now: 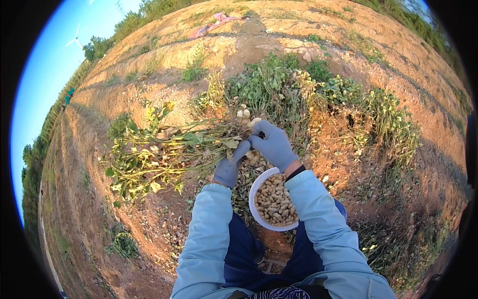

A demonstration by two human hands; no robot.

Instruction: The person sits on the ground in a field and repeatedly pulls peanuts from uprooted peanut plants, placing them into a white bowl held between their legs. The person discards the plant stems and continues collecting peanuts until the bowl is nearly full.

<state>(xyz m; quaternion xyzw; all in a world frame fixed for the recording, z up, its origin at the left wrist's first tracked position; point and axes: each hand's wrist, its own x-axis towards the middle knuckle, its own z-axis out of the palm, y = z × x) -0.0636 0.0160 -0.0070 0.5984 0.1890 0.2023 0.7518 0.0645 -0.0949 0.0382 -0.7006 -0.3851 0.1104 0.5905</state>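
Note:
A pulled-up peanut plant [199, 144] lies sideways before me, its leafy stems stretching left and its roots toward the middle. My left hand [230, 167], in a grey glove, is closed around it close to the roots. Pale peanut pods [244, 114] cling to the root end. My right hand [274, 145], gloved the same way, is closed with bent fingers on pods at the roots; its fingertips are partly hidden. Just below that hand, a white bucket [253, 199] between my legs holds many loose peanuts [275, 202].
A heap of uprooted plants [269, 87] lies ahead and curves to the right [393, 119]. Dry leaves litter the reddish soil around me. Farther off, a pink cloth or sack [214, 25] lies on the field. A person [68, 95] in green is far away at the left.

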